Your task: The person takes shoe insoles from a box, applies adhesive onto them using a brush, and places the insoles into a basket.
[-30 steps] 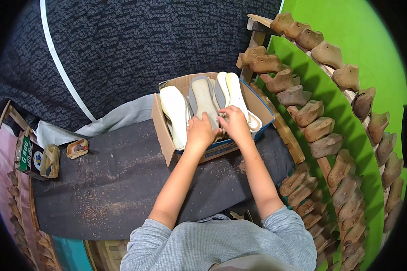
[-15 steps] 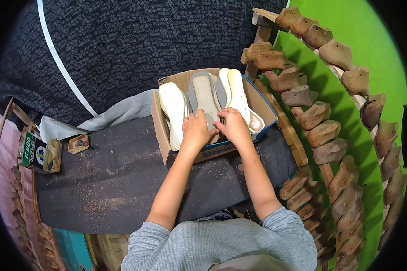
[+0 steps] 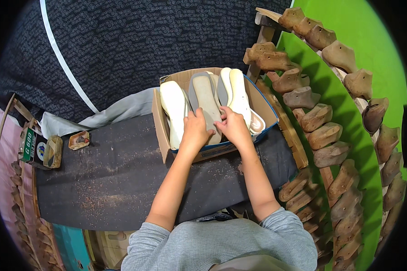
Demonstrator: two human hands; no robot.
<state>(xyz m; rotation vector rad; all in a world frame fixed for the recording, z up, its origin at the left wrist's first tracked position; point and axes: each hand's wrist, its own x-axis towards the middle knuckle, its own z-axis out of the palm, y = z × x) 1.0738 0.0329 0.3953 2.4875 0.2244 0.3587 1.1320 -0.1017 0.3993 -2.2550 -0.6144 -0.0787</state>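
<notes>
A cardboard box (image 3: 159, 124) with blue edging holds several shoe soles standing in upright, leaning stacks. In its middle a beige-grey sole (image 3: 206, 97) leans in front of a grey one. Over the left edge of that sole rests my left hand (image 3: 196, 130), fingers forward and thumb spread across its face. My right hand (image 3: 235, 128) is at its right edge, fingers bent and parted from the thumb, which touches the sole's face. Beside my left hand stands a white sole (image 3: 172, 108); cream soles (image 3: 240, 97) lean beyond my right. The soles' lower ends are partly hidden.
The box stands on a dark cloth-covered table (image 3: 122, 180) strewn with shavings. At the table's left are a green-and-black container (image 3: 31, 147), an amber block-like container (image 3: 53, 152) and a small tray (image 3: 79, 140). Racks of wooden shoe lasts (image 3: 316, 116) curve along the right.
My hands have parted slightly over the middle stack. More of the beige-grey sole's lower face shows between them, where a darker grey patch was visible. The view has shifted a little.
</notes>
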